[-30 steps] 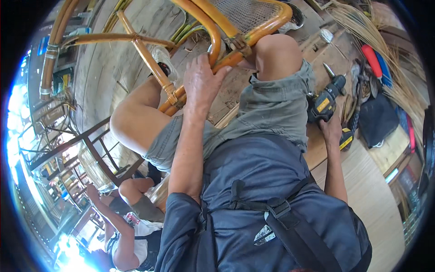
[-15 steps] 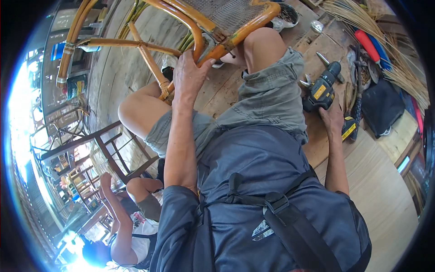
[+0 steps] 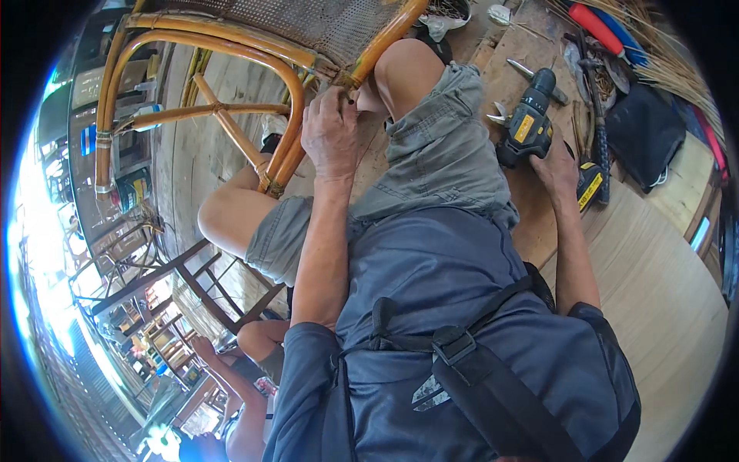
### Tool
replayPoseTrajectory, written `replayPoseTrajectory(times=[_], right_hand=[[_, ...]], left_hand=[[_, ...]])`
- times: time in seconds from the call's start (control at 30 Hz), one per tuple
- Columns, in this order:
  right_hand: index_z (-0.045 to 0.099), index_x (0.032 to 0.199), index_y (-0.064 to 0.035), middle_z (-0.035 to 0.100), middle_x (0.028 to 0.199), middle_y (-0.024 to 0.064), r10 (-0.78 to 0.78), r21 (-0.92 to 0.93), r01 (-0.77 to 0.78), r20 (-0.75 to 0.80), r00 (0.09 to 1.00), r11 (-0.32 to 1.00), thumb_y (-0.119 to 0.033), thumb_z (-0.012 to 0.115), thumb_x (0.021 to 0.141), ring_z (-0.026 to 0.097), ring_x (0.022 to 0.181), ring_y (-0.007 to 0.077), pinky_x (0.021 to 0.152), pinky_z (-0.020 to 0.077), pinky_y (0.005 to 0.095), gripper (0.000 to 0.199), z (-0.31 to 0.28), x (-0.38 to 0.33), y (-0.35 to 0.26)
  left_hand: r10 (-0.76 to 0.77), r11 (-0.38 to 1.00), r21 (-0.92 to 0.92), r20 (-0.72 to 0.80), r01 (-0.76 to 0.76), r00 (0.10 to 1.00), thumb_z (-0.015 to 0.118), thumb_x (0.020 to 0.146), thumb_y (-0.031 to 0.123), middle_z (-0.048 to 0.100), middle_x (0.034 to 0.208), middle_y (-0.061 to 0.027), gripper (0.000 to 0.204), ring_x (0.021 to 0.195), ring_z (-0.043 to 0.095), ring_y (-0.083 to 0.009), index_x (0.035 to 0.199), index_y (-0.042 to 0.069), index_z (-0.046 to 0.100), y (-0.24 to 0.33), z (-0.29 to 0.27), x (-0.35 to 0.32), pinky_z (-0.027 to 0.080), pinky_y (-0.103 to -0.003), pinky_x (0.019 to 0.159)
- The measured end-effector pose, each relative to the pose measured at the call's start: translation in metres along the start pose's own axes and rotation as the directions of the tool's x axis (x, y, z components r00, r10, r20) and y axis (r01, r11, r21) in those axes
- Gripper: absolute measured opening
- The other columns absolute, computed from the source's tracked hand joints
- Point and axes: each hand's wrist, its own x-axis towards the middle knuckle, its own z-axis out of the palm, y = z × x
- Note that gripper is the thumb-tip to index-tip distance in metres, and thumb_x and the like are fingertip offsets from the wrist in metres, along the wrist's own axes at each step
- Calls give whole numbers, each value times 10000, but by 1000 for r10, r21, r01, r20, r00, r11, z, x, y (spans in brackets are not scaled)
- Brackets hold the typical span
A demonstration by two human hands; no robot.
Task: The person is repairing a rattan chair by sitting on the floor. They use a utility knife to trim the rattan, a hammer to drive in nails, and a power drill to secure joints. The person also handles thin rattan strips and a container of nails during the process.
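A rattan chair (image 3: 219, 27) with a woven mesh panel lies tipped across my knees at the upper left. My left hand (image 3: 331, 131) is at the corner joint of its bent orange-brown poles, its fingers curled together. A small dark tip shows by the index finger; what the fingers hold is mostly hidden. On the right, my right hand (image 3: 556, 171) is closed round the handle of a yellow-and-black cordless drill (image 3: 527, 127), which lies low over the wooden surface with its chuck pointing away from me.
Beyond the drill lie a metal tool (image 3: 522, 68), a red-handled tool (image 3: 596, 29) and bundled cane strands (image 3: 681, 73). A black cloth pouch (image 3: 645, 135) sits farther right. A bowl (image 3: 446, 17) stands at the far edge. Another person (image 3: 246, 400) sits at lower left, near a dark wooden frame (image 3: 204, 289).
My left hand has slid from the chair's pole to the corner joint, its fingers now curled. The chair has shifted left in view. My right hand keeps hold of the drill.
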Motion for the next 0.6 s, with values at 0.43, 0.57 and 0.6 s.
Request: replayPoseTrajectory(times=[0.43,0.57,0.6], right_hand=[[307,1381,-34,549,1213,211,-86,3,86,-9,996,996,-237,702,711,544,1106,365,907,453,423,804,4,0,11],[310,1382,-40,548,1214,219,-187,73,194,-87,978,978,-223,686,728,540,1114,358,917,446,430,776,18,2,21],[317,1376,-33,554,1202,219,-189,59,196,-109,976,979,-219,686,727,545,1105,359,914,449,430,769,23,2,25]], left_hand=[[95,993,80,-76,-89,993,628,858,207,654,863,-116,160,800,617,-303,939,70,647,-6,8,3,487,-399,705],[84,991,103,14,-85,996,630,859,240,626,895,-144,260,821,596,-336,1023,39,607,1,-7,3,474,-423,717],[97,989,112,16,-99,995,633,857,248,619,912,-152,288,826,592,-342,1045,33,596,0,-9,2,473,-426,720]])
